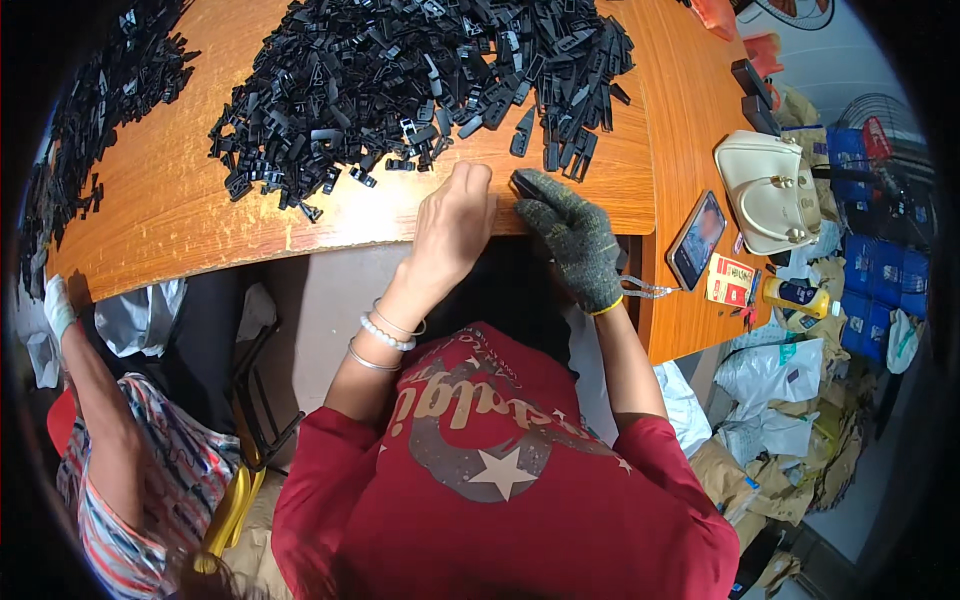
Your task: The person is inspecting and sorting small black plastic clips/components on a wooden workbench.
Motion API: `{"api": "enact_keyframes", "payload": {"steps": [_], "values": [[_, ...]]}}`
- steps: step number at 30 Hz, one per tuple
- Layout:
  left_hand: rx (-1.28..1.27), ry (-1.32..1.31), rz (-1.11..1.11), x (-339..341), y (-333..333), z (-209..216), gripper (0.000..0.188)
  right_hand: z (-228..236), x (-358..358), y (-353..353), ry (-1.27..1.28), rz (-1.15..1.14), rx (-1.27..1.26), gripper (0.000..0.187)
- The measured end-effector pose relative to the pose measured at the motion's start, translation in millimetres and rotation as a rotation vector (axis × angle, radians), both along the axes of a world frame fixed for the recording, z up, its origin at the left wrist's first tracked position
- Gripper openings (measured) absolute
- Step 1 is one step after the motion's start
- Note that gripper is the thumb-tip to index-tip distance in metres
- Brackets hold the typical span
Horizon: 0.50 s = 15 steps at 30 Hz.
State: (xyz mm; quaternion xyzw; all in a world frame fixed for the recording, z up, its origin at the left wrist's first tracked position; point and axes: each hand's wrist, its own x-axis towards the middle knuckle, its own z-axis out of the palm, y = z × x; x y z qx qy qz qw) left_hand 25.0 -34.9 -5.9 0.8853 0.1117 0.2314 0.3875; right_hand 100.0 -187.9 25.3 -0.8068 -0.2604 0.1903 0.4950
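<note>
A person in a red shirt point(560, 520) works at the front edge of a wooden table point(180, 200), center frame. The bare left hand point(458, 220) is curled with its knuckles up; from where I stand, I cannot tell whether its fingers grip anything. Just beside it, the gloved right hand point(578, 235) has thumb and fingers together, apparently pinched on a black piece point(523, 184) at the edge. The step in hand looks like handling one small part at close range; the next move seems to call for a firm pinch and the two hands brought together.

Beyond the hands, a heap of black pieces point(380, 90) lies loose at top center, in no container. At far left, a co-worker's white-covered hand point(58, 305) reaches the table near a second heap point(110, 90).

Toward the right, a yellow bottle point(798, 295) lies on its side, its fill unclear. A cream handbag point(740, 165) and, lower down, white plastic bags point(770, 380) hide their contents, as do blue packages point(865, 260) at the far right.
</note>
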Motion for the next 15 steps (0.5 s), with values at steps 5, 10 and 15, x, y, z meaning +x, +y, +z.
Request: {"api": "enact_keyframes", "payload": {"steps": [5,10,15], "values": [[-0.080,-0.107,-0.136,-2,17,-6,0.017,16,8,-1,-0.111,0.098,-0.323,0.032],[-0.121,-0.158,-0.125,1,21,-9,0.011,21,12,6,-0.308,0.205,-0.368,0.028],[-0.172,-0.163,-0.144,2,22,-12,0.011,23,19,11,-0.445,0.297,-0.369,0.027]]}}
